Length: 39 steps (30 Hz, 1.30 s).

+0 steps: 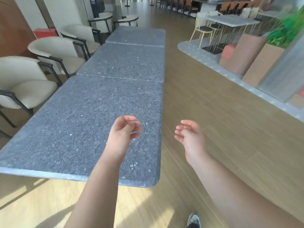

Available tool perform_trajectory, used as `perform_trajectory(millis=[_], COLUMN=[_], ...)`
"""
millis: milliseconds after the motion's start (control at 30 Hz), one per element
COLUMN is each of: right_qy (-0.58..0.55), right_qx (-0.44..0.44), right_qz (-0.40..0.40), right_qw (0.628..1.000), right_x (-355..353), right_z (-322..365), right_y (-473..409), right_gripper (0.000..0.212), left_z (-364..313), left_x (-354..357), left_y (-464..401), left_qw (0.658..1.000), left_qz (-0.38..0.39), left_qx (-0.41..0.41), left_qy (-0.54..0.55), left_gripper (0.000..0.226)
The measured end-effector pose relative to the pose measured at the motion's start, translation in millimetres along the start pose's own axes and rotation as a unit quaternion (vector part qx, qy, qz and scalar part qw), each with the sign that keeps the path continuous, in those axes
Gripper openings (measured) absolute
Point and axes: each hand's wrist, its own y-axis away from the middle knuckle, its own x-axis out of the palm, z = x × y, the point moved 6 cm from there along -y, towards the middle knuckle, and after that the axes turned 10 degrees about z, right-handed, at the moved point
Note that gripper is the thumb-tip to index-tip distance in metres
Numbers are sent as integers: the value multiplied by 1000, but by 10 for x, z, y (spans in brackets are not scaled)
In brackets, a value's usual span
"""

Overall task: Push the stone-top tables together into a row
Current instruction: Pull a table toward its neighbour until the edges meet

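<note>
You see a wood floor [205, 102]. Three gray stone tables stand on it in a row, edge to edge: the near table [79, 129], the middle table [125, 63], the far table [138, 36].

- Nearest table [74, 129]: dark grey speckled stone top, polished, with a faint sheen and pale flecks.
- Floor [205, 99]: light wood planks, smooth, satin finish.
- Armchairs [54, 51]: cream upholstery, smooth and matt, on black metal frames.
- Planter boxes [261, 63]: matt brown panels.
</note>
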Motion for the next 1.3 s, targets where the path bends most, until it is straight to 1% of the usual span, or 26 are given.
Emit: perform_trajectory(millis=[133,367,567,767,933,1033,1133,1233,1300], right_qy=[16,36,34,26,3,4,24,56,70], right_qx=[-30,-22,-22,-13,9,44,77,99,114], right_qz=[5,0,8,19,23,37,75,118,136], right_qw=[999,999,999,999,1000,998,994,986,982], right_x=[75,62,-47,-356,-775,-1030,-1218,-1286,-1247], right_z=[136,116,135,175,131,71,42,32,-3], right_y=[268,389,258,-204,-985,-1511,-1939,-2309,-2529], right_gripper=[36,37,37,36,35,36,36,36,36], left_z=[5,-47,-3,154,415,655,881,1036,1122], left_x=[-82,-79,58,466,868,1150,1336,1374,1348], left_y=[205,337,231,-136,-660,-1008,-1232,-1341,-1356], left_qw=[1000,999,1000,1000,999,997,990,978,970], left_qz=[17,37,20,10,-19,-48,-102,-165,-196], left_qx=[-1,11,7,-12,-19,-52,-93,-108,-118], left_qy=[2,-11,2,-11,-32,-30,14,72,86], left_gripper=[17,19,20,19,20,19,17,17,16])
